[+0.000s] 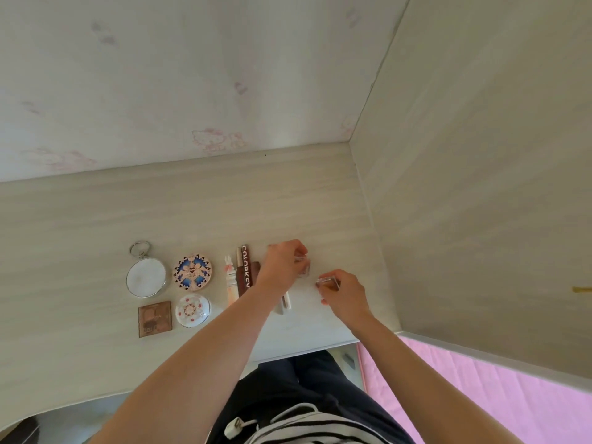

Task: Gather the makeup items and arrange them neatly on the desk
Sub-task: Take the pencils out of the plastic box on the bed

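Note:
On the pale wooden desk lie a round white mirror with a ring, a blue-patterned round compact, a white round compact and a brown square palette. Beside them lie a rabbit-topped tube, a dark "COLORKEY" tube and a pale stick. My left hand pinches a small clear square case on the desk. My right hand pinches another small clear case with brown contents, just to its right.
A wall with faint pink cartoon prints backs the desk. A wooden side panel closes it on the right. Pink bedding lies at lower right. My dark trousers and striped top sit below the desk's front edge.

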Action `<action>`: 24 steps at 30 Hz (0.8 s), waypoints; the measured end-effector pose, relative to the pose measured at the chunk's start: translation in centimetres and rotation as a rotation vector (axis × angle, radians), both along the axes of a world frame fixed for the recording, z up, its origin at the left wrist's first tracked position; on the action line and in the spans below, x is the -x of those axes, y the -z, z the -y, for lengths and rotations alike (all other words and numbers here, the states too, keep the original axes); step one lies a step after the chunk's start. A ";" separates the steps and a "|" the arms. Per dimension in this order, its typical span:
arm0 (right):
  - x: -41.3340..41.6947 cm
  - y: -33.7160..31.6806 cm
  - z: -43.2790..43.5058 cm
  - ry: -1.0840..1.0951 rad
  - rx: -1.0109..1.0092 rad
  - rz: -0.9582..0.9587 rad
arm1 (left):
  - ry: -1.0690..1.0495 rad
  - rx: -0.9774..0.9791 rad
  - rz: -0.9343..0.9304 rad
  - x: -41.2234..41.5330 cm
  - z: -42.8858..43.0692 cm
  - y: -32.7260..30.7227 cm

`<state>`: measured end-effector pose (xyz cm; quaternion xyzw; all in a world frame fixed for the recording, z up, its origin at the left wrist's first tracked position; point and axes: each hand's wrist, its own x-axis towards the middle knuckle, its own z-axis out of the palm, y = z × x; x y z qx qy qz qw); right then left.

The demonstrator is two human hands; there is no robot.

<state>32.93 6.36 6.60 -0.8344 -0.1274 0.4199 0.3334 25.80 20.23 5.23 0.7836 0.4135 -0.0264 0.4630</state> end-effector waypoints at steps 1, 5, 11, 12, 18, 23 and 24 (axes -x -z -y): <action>0.2 0.0 -0.1 0.007 -0.002 -0.016 | 0.029 -0.022 -0.009 0.0 -0.2 0.1; 0.6 0.3 -0.6 -0.026 0.002 -0.001 | 0.089 -0.091 -0.032 0.0 -0.9 0.1; 1.3 0.7 -1.3 -0.116 0.100 0.062 | 0.133 -0.197 -0.136 -0.2 -1.6 -0.2; 1.5 0.8 -1.5 -0.103 0.117 0.068 | 0.135 -0.202 -0.142 -0.2 -1.7 -0.3; 2.9 1.7 -2.4 -0.031 0.139 0.133 | 0.174 -0.178 -0.126 0.0 -2.0 -0.2; 3.0 1.5 -2.8 -0.058 0.154 0.165 | 0.214 -0.169 -0.116 0.3 -2.3 -0.1; 3.0 1.4 -2.8 -0.061 0.152 0.168 | 0.227 -0.180 -0.113 0.4 -2.3 -0.1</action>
